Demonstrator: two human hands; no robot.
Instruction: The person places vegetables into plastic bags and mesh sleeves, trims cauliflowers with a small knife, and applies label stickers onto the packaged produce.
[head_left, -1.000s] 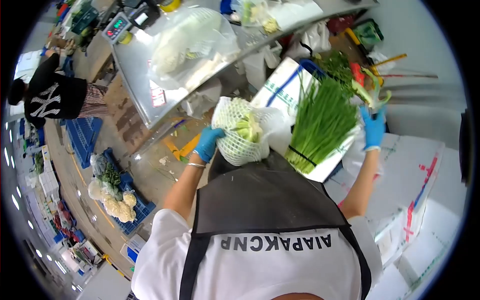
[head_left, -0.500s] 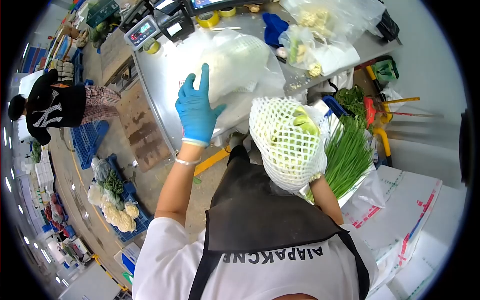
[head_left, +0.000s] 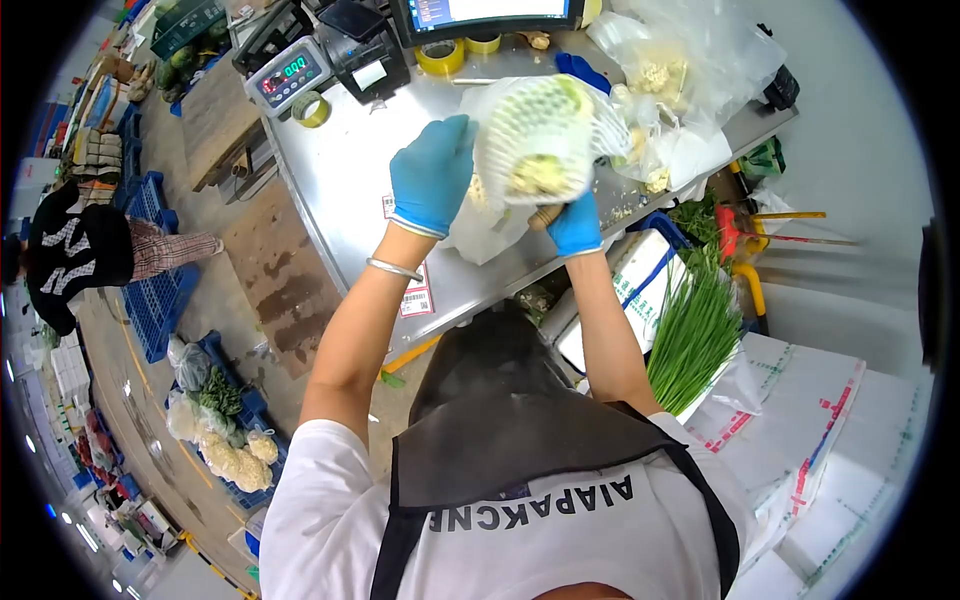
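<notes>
Left hand (head_left: 432,178): fingers close together beside the net (head_left: 510,120); whether it pinches anything, I cannot tell. Right hand (head_left: 577,226): curled around a brown handle (head_left: 544,217), below the netted vegetable (head_left: 540,174), over the tabletop (head_left: 335,165).

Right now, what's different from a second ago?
The netted vegetable has moved from in front of the apron forward over the metal table. The right hand has come in from beside the green stalks to its underside; the left hand, which held it at first, is now beside it, grip unclear. The stalks and scale stayed put.
</notes>
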